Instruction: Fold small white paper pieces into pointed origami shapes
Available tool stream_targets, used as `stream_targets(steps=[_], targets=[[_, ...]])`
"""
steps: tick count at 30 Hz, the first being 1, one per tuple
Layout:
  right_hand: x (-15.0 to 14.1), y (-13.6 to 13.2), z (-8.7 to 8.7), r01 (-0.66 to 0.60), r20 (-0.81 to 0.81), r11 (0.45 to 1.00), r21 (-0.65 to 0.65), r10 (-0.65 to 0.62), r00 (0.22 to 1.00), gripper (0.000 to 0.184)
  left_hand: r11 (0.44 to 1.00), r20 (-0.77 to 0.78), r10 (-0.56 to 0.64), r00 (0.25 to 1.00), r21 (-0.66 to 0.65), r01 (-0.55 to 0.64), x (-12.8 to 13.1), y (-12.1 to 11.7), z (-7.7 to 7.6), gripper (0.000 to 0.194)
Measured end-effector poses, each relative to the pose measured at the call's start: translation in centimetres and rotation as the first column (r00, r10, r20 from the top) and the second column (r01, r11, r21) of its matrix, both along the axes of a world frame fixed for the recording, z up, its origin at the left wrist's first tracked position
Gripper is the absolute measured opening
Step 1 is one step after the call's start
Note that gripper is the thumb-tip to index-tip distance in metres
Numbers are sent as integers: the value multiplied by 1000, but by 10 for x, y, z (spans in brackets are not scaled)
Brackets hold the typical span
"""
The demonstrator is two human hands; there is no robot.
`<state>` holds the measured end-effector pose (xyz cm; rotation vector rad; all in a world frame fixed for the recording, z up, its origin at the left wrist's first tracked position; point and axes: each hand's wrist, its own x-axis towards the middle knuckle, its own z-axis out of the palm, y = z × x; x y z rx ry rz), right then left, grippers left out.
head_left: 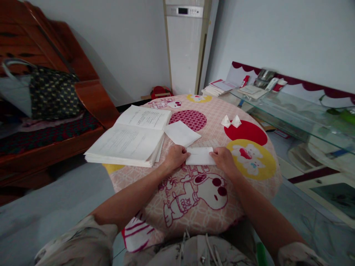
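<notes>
A folded sheet of white paper (pixel 200 156) lies near the middle of the round table, between my two hands. My left hand (pixel 176 157) pinches its left edge, with the fingers curled in. On the opposite edge, my right hand (pixel 222 158) grips the paper between thumb and fingers. Just beyond my left hand rests a loose white sheet (pixel 182 133). Two small folded paper shapes (pixel 231 121) stand side by side farther back on the right, partly over a red circle in the cloth.
A thick open book (pixel 130 136) covers the table's left side. The patterned tablecloth (pixel 191 218) drapes over the edge. To the right is a glass-topped cabinet (pixel 294 111) holding papers and containers. A wooden bench (pixel 91 99) with bags stands left; a tall white appliance (pixel 184 48) rises behind.
</notes>
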<state>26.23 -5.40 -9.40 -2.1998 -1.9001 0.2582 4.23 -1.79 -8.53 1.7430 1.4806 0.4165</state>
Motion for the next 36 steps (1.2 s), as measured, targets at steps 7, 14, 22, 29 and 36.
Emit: stream_targets(steps=[7,14,22,29,36], targets=[[-1,1,0,16,43,1000,-25,-15,999,31,993,49,59,997,-109,-54,-1,1,2,24],[-4,2,1,82,68,996,-27,-80,994,33,993,35,80,996,-92,-77,0,3,-2,26],[-6,1,2,99,69,995,-30,-96,993,34,996,46,60,997,-72,-57,-1,5,-7,25],[-8,0,5,93,90,995,-34,-89,992,34,994,57,68,996,-85,-63,0,4,-4,26],[-7,1,2,89,105,995,-34,-85,991,34,996,37,49,998,-75,-46,-1,5,-6,27]])
